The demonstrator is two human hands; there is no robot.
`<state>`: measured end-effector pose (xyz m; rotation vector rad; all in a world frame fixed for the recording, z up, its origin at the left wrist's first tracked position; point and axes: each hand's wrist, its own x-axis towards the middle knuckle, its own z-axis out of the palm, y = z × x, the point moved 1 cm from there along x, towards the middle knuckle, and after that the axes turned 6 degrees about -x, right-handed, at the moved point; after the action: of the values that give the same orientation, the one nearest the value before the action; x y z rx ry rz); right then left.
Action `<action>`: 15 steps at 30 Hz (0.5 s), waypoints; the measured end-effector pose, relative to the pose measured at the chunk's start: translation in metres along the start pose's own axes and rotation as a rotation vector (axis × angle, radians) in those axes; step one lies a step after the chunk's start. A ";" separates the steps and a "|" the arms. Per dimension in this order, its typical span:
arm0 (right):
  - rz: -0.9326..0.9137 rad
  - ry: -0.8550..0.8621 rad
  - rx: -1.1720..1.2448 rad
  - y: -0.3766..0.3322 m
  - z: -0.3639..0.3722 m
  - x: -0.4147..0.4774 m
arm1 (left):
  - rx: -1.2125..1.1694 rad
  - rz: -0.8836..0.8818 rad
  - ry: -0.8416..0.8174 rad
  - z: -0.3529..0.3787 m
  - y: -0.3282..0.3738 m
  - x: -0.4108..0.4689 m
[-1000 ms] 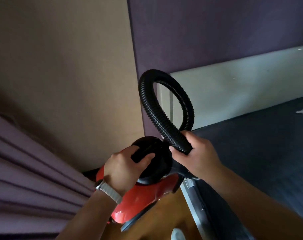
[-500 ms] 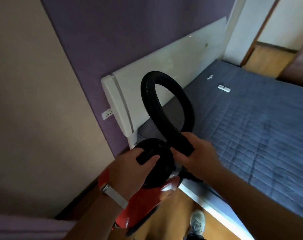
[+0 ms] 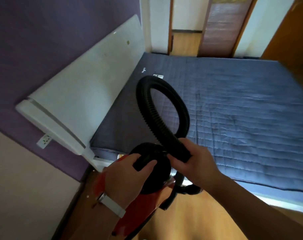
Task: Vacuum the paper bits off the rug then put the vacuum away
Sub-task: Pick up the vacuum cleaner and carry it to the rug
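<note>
Bedroom quilt spreads ahead-right; white bits lie at its far corner, beyond the hose loop. My left hand grips the vacuum handle, my right hand clutches the hose end, nearer them.

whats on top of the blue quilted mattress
A small white scrap and a flat white rectangular item lie on the blue quilted mattress; the black ribbed hose loop, held by the right hand, hides the item's lower edge.
</note>
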<state>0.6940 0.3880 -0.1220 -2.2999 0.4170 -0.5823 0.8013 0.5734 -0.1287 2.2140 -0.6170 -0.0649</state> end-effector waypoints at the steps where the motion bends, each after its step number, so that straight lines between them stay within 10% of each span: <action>1: 0.023 0.019 0.010 0.013 -0.015 -0.009 | 0.018 0.026 -0.018 0.015 0.013 -0.002; 15: 0.341 0.428 -0.143 0.168 -0.244 -0.156 | -0.084 0.274 -0.380 0.228 0.229 -0.075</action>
<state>0.4143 0.2039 -0.1302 -2.1566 1.0607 -0.8919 0.5858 0.3212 -0.1245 2.0293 -1.1006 -0.3685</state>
